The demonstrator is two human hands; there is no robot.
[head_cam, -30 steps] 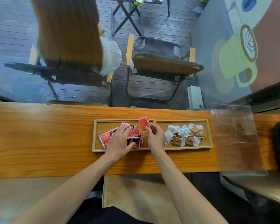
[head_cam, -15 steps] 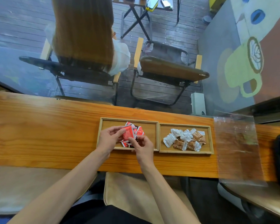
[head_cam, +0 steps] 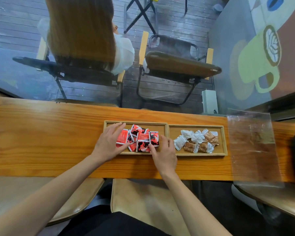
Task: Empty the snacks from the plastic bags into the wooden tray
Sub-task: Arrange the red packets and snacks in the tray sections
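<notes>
The left hand (head_cam: 109,143) lies open over the left end of the wooden tray (head_cam: 167,124), with the fingers spread; the fingertips touch the left side of a pile of red snack packets (head_cam: 140,137) and the thumb rests against a packet at the near edge. The right hand (head_cam: 163,152) is on the other side of the same pile, loosely open, with the fingers lying on the near right packets. It is not closed around any of them. So the two hands have the red pile between them.

The tray has two compartments, divided by a wooden wall. The red packets are all in the left compartment, overlapping each other. In the right compartment there is a heap of white and brown snack packets (head_cam: 197,141), which no hand touches.

The tray stands on a long wooden table (head_cam: 41,142), near its far edge. To the right of the tray, a clear plastic bag (head_cam: 252,147) lies flat on the table and looks empty. Behind the table, a person with long hair (head_cam: 82,31) sits on a chair, facing away.
</notes>
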